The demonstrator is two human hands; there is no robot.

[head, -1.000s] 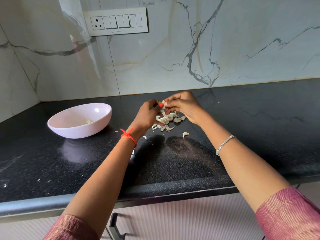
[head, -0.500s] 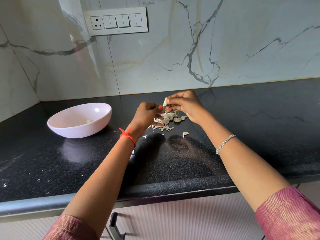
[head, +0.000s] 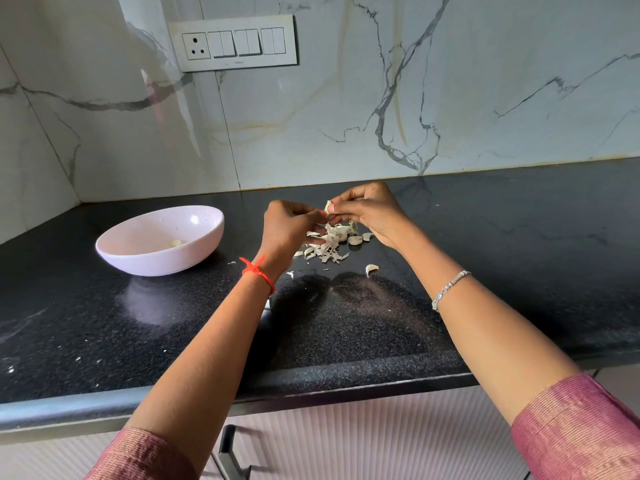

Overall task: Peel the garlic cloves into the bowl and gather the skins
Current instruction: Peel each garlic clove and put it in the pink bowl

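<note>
My right hand [head: 369, 211] pinches a garlic clove [head: 328, 205] between thumb and fingertips, a little above the counter. My left hand [head: 289, 225] is curled beside it, its fingertips at the clove's lower side, pinching at the skin. Under both hands lies a pile of papery skins [head: 327, 245] with unpeeled cloves [head: 355, 240] at its right. One loose clove [head: 371, 269] lies nearer to me. A pale pink bowl [head: 207, 233] stands to the left with a peeled clove [head: 176, 242] inside.
The black granite counter [head: 519, 271] runs to a marble wall behind, with a switch panel [head: 239, 43] up left. Small skin scraps [head: 290, 274] lie near my left wrist. The counter's front edge [head: 311, 386] sits above a cabinet handle [head: 228, 452].
Both hands have lifted slightly from the pile with the clove; the clove now shows more clearly at my right fingertips.
</note>
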